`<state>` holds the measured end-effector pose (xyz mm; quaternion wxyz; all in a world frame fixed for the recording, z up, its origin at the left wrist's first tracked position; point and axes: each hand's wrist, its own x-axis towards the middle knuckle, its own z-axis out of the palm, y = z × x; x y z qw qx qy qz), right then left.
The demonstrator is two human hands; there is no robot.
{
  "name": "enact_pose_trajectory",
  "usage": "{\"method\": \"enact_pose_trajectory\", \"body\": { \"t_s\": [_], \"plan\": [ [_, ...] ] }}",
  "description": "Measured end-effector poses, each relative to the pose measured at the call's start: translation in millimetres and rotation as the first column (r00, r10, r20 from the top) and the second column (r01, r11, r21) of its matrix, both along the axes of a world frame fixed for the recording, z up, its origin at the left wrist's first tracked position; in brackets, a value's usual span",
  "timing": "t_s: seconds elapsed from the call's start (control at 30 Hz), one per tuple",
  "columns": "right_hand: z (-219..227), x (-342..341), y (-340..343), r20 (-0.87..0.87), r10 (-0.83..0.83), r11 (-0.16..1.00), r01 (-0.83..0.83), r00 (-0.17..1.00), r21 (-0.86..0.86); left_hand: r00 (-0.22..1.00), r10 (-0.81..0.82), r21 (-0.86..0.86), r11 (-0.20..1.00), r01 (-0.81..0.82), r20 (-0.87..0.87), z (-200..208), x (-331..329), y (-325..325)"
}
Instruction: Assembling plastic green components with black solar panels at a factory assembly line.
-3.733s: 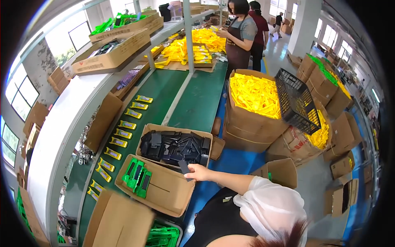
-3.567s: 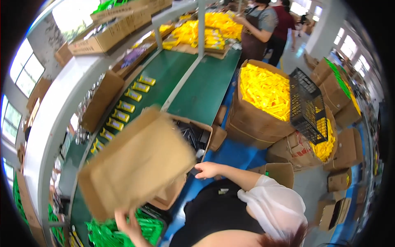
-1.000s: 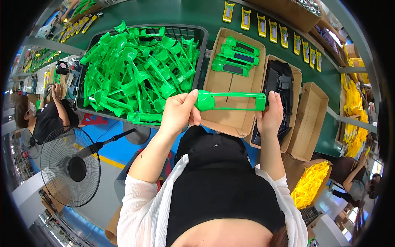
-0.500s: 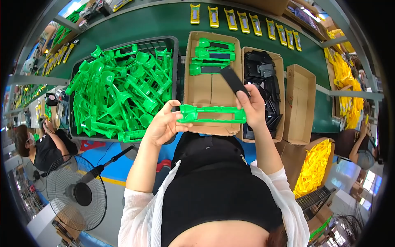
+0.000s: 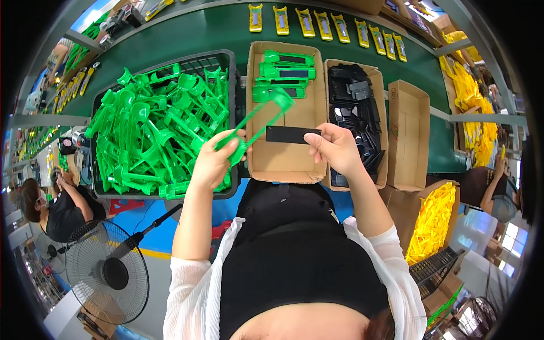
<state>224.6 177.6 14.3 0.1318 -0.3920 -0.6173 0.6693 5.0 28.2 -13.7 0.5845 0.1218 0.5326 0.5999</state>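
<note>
My left hand [image 5: 214, 160] is closed on one end of a long green plastic frame [image 5: 276, 106], which slants up to the right with its far end a little blurred. A flat black rectangular panel [image 5: 286, 134] is pinched at its right end by my right hand [image 5: 335, 148]. The panel lies level, just right of the frame and apart from it. Both are held above a cardboard box [image 5: 286, 164], in whose far part several green frames with dark panels [image 5: 286, 73] lie in a row.
At the left a black crate [image 5: 231, 73] is heaped with green frames. Right of the middle box stand a box of black panels [image 5: 357, 107] and a narrow cardboard box [image 5: 409, 136]. Yellow devices [image 5: 323, 25] line the far table. A fan [image 5: 116, 273] stands lower left.
The green frame has swung from level to a steep slant in my left hand. My right hand has turned the black panel from slanted to level and come away from the frame's end.
</note>
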Motion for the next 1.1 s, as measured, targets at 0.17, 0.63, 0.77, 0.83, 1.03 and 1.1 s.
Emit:
{"method": "enact_pose_trajectory", "body": {
  "t_s": [0.17, 0.63, 0.77, 0.83, 1.03, 1.1],
  "plan": [
    [-2, -4, -5, 0.13, 0.096, 0.995, -0.097, 0.987, 0.001, 0.913, -0.304, -0.135, 0.951, 0.277, -0.271, 3, 5, 19],
    [1, -16, -15, 0.322, 0.08, 0.978, -0.137, 0.944, 0.159, 0.907, -0.369, -0.157, 0.927, 0.342, -0.202, -10, 2, 19],
    [-23, -18, -5, 0.448, 0.045, 0.919, -0.212, 0.893, 0.332, 0.946, -0.304, -0.114, 0.95, 0.292, -0.109, -21, 11, 20],
    [-29, -22, 1, 0.579, -0.013, 0.738, -0.383, 0.815, 0.555, 0.957, -0.258, -0.092, 0.965, 0.248, -0.134, -23, 15, 22],
    [-39, -23, -12, 0.317, -0.253, 0.543, -0.137, 0.914, 0.828, 0.988, -0.139, -0.066, 0.989, 0.134, -0.067, -22, 23, 18],
    [-44, -19, -12, 0.231, -0.235, 0.487, -0.091, 0.944, 0.869, 0.986, -0.142, -0.06, 0.989, 0.137, -0.085, -19, 26, 19]
  ]
}}
